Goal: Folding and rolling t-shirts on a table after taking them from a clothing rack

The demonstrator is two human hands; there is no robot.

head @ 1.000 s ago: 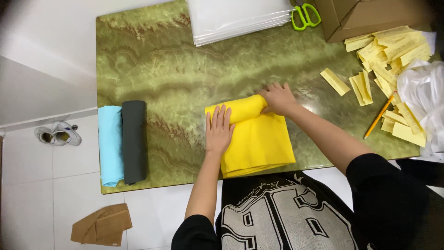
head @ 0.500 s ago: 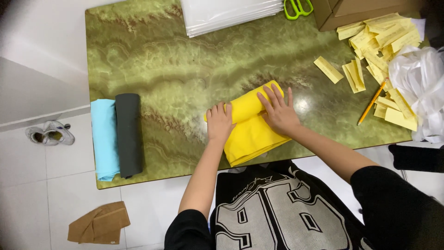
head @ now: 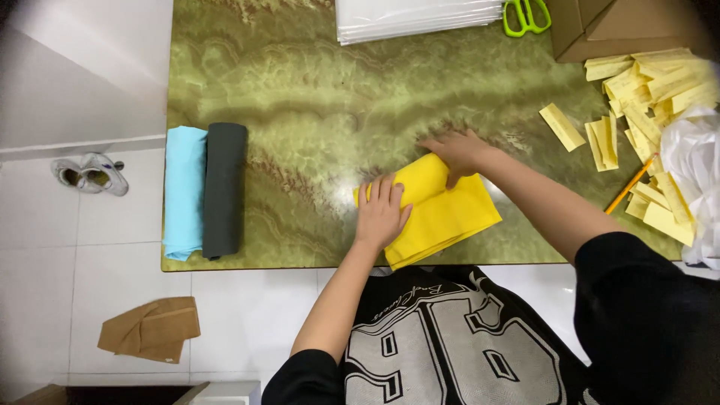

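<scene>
A yellow cloth (head: 442, 214), partly rolled at its far end, lies near the front edge of a green marbled table (head: 322, 97). My left hand (head: 381, 211) presses flat on the roll's left end, fingers together. My right hand (head: 456, 152) curls over the roll's far right end and grips it. At the table's left end, a rolled light blue cloth (head: 184, 191) and a rolled dark grey cloth (head: 224, 189) lie side by side, well away from both hands.
A stack of clear bags (head: 416, 19) and green scissors (head: 525, 15) sit at the far edge beside a cardboard box (head: 622, 26). Yellow paper slips (head: 645, 90), a pencil (head: 630, 186) and white plastic (head: 697, 172) crowd the right. On the floor: brown paper (head: 150, 330), shoes (head: 90, 174).
The rolled part of the yellow cloth has grown and the flat part is shorter. My right hand moved toward the roll's far right end; my left hand stays on it.
</scene>
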